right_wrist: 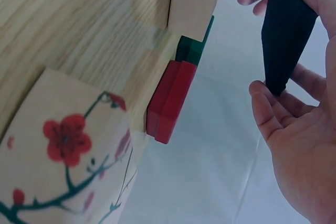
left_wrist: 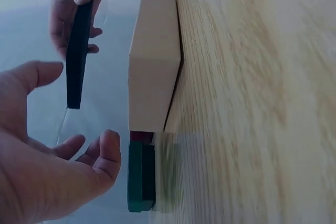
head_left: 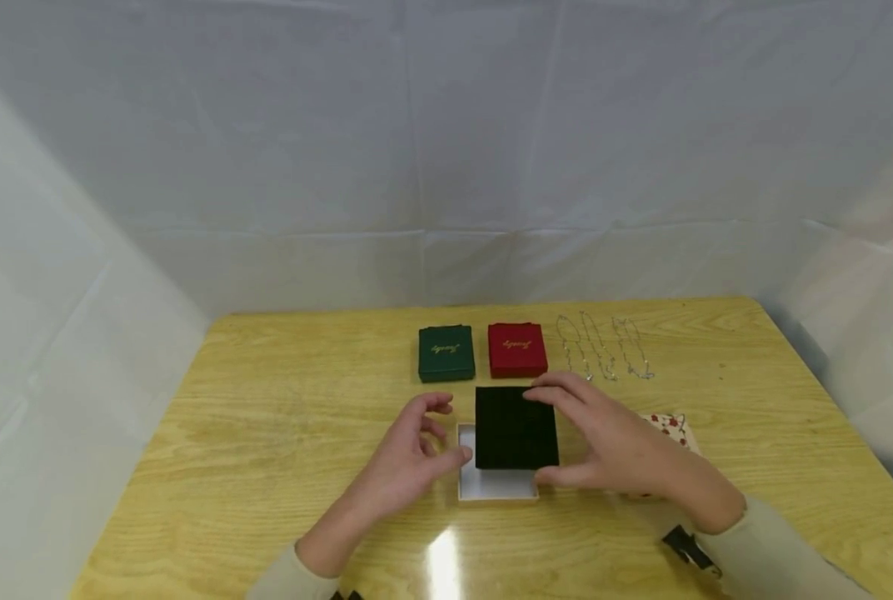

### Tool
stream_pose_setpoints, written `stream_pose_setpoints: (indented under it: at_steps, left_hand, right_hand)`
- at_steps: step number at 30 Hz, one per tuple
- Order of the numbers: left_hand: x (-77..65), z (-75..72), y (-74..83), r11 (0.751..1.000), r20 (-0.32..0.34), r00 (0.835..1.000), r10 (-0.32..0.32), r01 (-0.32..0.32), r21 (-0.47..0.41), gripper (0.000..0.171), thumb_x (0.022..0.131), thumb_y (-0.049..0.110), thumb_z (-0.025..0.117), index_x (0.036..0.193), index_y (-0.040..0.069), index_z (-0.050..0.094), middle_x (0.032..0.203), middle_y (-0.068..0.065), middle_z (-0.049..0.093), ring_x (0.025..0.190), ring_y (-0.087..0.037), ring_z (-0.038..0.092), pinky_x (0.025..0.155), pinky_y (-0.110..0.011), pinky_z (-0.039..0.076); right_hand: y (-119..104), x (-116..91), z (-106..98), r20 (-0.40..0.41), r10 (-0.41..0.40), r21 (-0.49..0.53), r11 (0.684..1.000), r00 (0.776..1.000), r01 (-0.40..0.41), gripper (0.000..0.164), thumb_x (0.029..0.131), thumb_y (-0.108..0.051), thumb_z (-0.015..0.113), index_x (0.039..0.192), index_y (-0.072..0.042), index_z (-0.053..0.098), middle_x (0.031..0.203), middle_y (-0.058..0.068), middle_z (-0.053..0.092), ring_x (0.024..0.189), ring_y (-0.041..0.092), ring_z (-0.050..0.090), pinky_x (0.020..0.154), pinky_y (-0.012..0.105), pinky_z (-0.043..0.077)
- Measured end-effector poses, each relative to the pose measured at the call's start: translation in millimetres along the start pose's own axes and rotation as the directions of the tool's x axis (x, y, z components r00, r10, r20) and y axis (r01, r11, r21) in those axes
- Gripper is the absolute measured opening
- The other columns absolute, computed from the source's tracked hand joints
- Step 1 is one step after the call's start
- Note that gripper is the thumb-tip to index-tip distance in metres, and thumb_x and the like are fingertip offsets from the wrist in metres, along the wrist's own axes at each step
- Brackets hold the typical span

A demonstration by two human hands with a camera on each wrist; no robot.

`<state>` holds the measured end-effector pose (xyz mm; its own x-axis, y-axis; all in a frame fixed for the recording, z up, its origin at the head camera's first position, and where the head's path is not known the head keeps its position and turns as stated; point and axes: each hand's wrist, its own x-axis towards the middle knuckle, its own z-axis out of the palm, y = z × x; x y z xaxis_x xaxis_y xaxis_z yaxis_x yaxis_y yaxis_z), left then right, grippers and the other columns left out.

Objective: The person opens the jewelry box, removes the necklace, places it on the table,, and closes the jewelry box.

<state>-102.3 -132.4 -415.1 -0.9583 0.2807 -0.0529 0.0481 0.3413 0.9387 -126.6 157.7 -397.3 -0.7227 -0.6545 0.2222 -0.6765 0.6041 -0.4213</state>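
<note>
My right hand (head_left: 611, 435) pinches a thin black square pad (head_left: 517, 428) at its right side, fingers on the far edge and thumb at the near corner. In the left wrist view the pad (left_wrist: 77, 61) is raised off the table, over a pale, open-topped box base (head_left: 501, 485) with a white inside. The pad hides much of the base in the head view. Left of the pad is my left hand (head_left: 411, 458), its fingers loosely bent and apart, the thumb tip close to the pad's edge.
Behind stand a green box (head_left: 446, 352) and a red box (head_left: 517, 348), both with gold lettering. Several thin silver chains (head_left: 596, 348) lie right of them. A pale lid with red flowers (right_wrist: 68, 156) lies by my right forearm. White sheeting (head_left: 476, 167) hangs around the table.
</note>
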Motion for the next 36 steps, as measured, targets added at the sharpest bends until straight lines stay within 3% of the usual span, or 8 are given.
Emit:
stream_pose_setpoints:
  at_steps: [4, 10, 22, 27, 36]
  left_hand:
    - [-0.2, -1.3, -4.7, 0.996, 0.022, 1.000, 0.020, -0.022, 0.088, 0.083, 0.074, 0.036, 0.082, 0.142, 0.025, 0.036, 0.135, -0.001, 0.043, 0.106, -0.027, 0.048, 0.084, -0.042, 0.046]
    - [-0.6, -3.0, -9.6, 0.973, 0.089, 0.996, 0.023, -0.043, 0.227, 0.101, 0.067, 0.044, 0.086, 0.148, 0.031, 0.027, 0.134, 0.000, 0.040, 0.109, -0.025, 0.047, 0.083, -0.039, 0.048]
    - [1.6, -4.5, -15.3, 0.907, 0.180, 0.983, 0.040, -0.111, 0.406, 0.117, 0.060, 0.044, 0.089, 0.153, 0.024, 0.020, 0.150, 0.004, 0.025, 0.120, -0.019, 0.045, 0.096, -0.038, 0.044]
    - [3.3, -4.2, -17.6, 0.883, 0.217, 0.976, 0.035, -0.131, 0.450, 0.119, 0.059, 0.045, 0.089, 0.153, 0.017, 0.020, 0.151, -0.001, 0.025, 0.128, -0.021, 0.039, 0.102, -0.042, 0.039]
    - [6.4, -3.5, -20.9, 0.868, 0.260, 0.965, 0.033, -0.157, 0.472, 0.119, 0.059, 0.046, 0.089, 0.152, 0.013, 0.021, 0.149, -0.002, 0.029, 0.135, -0.022, 0.030, 0.107, -0.041, 0.033]
  right_hand:
    - [1.2, -3.7, -2.6, 0.010, 0.012, -0.018, 1.000, 1.000, -0.012, 0.083, 0.074, -0.062, 0.072, 0.143, -0.030, 0.039, 0.145, -0.014, 0.028, 0.128, 0.009, 0.036, 0.099, 0.037, 0.044]
    - [1.6, -6.7, -6.1, 0.039, 0.012, -0.010, 1.000, 0.999, -0.012, 0.080, 0.074, -0.060, 0.073, 0.141, -0.028, 0.041, 0.142, -0.010, 0.033, 0.126, 0.009, 0.038, 0.098, 0.037, 0.044]
    - [1.2, -10.1, -4.8, 0.036, -0.010, -0.035, 0.999, 0.999, 0.011, 0.078, 0.072, -0.064, 0.072, 0.137, -0.027, 0.049, 0.136, -0.013, 0.038, 0.120, 0.006, 0.041, 0.094, 0.037, 0.047]
    - [1.9, -9.4, -2.1, 0.042, -0.016, -0.032, 0.999, 0.999, 0.018, 0.077, 0.070, -0.064, 0.074, 0.134, -0.026, 0.052, 0.134, -0.014, 0.040, 0.118, 0.005, 0.043, 0.093, 0.035, 0.048]
    - [1.8, -7.1, 0.5, 0.077, -0.003, -0.036, 0.999, 0.997, 0.006, 0.074, 0.070, -0.063, 0.074, 0.131, -0.026, 0.054, 0.131, -0.016, 0.039, 0.115, 0.004, 0.041, 0.092, 0.034, 0.048]
